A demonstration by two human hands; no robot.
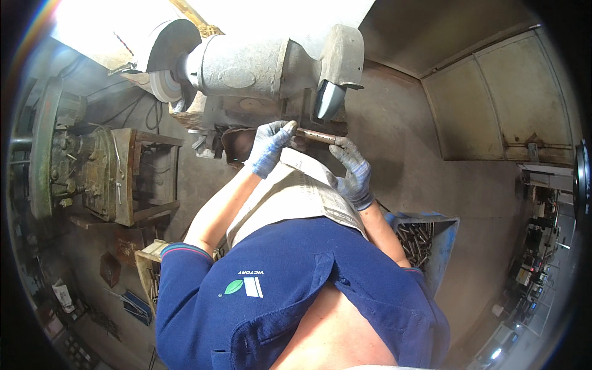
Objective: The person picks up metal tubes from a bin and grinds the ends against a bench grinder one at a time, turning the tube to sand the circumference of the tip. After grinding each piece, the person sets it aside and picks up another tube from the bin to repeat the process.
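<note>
— While the blue shirt [296, 290] fills the near edge of the view, what sits just past it?

— A sheet of newspaper [296, 191] lies over the lap like an apron. To the person's right stands a blue crate [441, 246] holding many short metal rods [416, 237]; whether those are worked or raw I cannot tell.

— And the hands?

— Both wear grey-blue gloves. The left hand [270, 147] has its fingers curled and pinching one end of a short metal rod [316, 135]. The right hand [353, 172] supports the other end, its fingers closed round it from below, the forefinger stretched along it.

— Where is that rod, exactly?

— It is held level between the two hands, just below the right-hand wheel [328, 98] of a bench grinder [246, 65]. It looks close under the wheel, yet I cannot tell if it touches; no sparks show.

— So how far along is the work?

— By my judgement it stands mid-run: one rod is up at the wheel and being presented, so that piece is not finished, and the crate suggests many more pieces go through the same handling. How many are done cannot be read.

— Anything farther off?

— The grinder's left wheel [163, 86] is free, and an old green machine [61, 154] stands off to the left.
</note>
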